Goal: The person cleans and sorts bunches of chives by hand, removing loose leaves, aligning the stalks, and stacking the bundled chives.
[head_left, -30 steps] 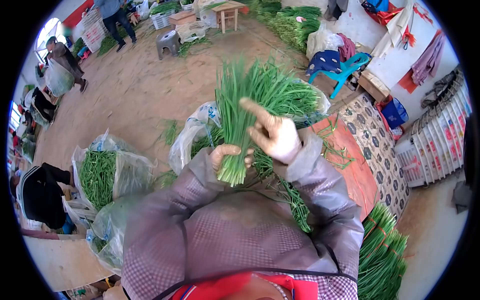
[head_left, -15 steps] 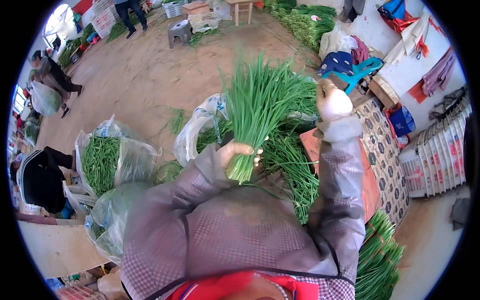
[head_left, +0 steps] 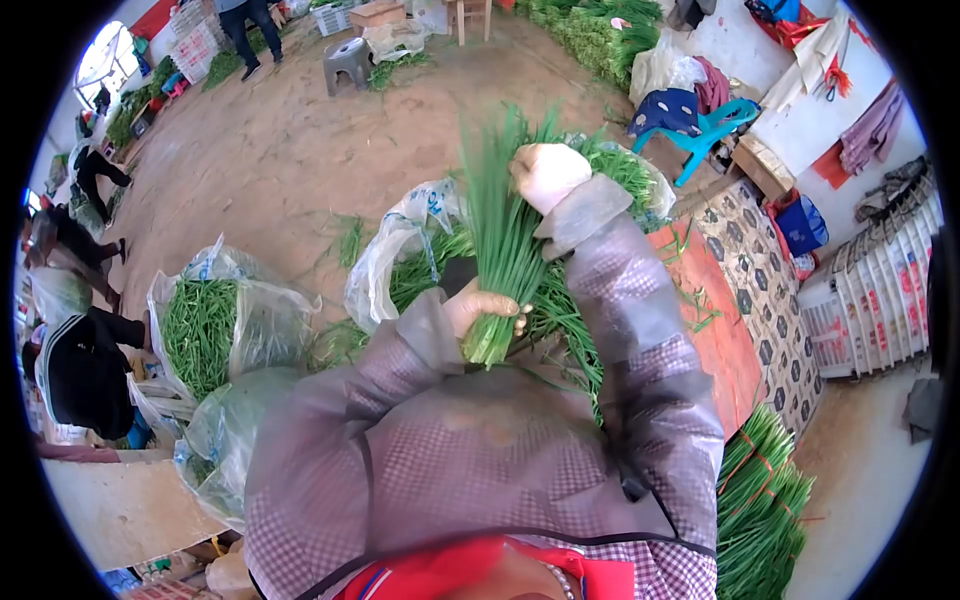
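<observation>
An upright bunch of chives [head_left: 500,235], long green leaves above pale cut ends, stands in front of my chest. My left hand [head_left: 483,306] is wrapped round its lower part, with fingertips showing on the right side. At the upper leaves, my right hand [head_left: 552,176], which looks pale and gloved, is closed against the bunch's right side. Its fingertips are partly hidden among the leaves, and the leaf tips are blurred. Behind and below the bunch, loose chives [head_left: 565,320] lie in a heap, partly hidden by my right sleeve.
An open plastic bag [head_left: 405,250] of greens is just beyond my left hand; another bag [head_left: 255,325] stands further left. A red board [head_left: 715,330] and tied bundles of chives [head_left: 765,500] lie at my right. Co-workers [head_left: 85,370] are at the left; a turquoise chair [head_left: 700,140] stands upper right.
My right hand has moved left from out at the right onto the upper leaves, and the bunch is narrower. My left hand keeps its hold. A co-worker carrying a bag has moved at the left.
</observation>
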`<state>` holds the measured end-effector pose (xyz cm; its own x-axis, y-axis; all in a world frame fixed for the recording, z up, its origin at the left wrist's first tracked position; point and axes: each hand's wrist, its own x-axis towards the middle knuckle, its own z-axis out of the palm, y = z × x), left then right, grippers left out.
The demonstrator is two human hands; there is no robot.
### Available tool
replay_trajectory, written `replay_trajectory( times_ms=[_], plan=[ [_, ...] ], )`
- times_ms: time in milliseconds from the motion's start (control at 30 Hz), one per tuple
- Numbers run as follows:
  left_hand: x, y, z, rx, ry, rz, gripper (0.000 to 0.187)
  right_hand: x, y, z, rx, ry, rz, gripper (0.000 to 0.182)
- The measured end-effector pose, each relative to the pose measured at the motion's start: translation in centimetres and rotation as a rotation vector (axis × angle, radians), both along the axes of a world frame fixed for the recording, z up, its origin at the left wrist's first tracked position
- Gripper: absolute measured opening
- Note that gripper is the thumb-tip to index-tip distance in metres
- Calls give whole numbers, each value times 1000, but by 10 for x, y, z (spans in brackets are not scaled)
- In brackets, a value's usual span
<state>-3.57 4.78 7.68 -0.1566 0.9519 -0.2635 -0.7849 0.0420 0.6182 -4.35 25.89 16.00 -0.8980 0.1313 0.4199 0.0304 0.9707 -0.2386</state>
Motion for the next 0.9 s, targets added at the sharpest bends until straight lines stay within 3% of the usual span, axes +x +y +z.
replay_trajectory(
  times_ms=[167, 233, 367, 433, 467, 500, 533, 567, 600, 633, 700, 767, 833, 900],
  plan=[
    [-4, 1, -5, 48, -71, -87, 62, 4, 44, 2, -101, 286, -341, 26],
    [-4, 0, -5, 128, -152, -139, 70, 21, 58, 22, -864, 415, -245, 20],
    [-24, 9, -12, 263, -308, -132, 70, 78, 47, 60, -1031, 647, -203, 11],
    [-34, 13, -10, 389, -330, -26, 71, 107, 52, 44, -1178, 415, -127, 14],
    [-41, 16, -10, 429, -369, 3, 63, 118, 66, 22, -1112, 136, -63, 16],
    [-45, 17, -10, 464, -346, 39, 62, 124, 70, 2, -968, -218, -229, 25],
    [-49, 18, -11, 486, -344, 71, 61, 131, 65, -5, -467, -465, -211, 38],
    [-52, 19, -12, 509, -341, 102, 60, 133, 54, -18, -192, -521, -213, 47],
    [-56, 21, -15, 506, -340, 100, 60, 131, 41, -32, -167, -496, -335, 46],
    [-60, 23, -18, 535, -319, 115, 63, 129, 23, -35, -282, -361, -314, 38],
    [-64, 26, -20, 562, -298, 135, 65, 122, 4, -55, -842, -168, -32, 24],
    [-65, 27, -19, 569, -290, 181, 66, 118, -27, -54, -1316, -115, 84, 15],
    [-64, 28, -14, 574, -286, 181, 65, 117, -52, -40, -1313, -70, 93, 12],
    [-62, 29, -10, 592, -289, 220, 65, 113, -72, -44, -1125, 57, 319, 12]
  ],
)
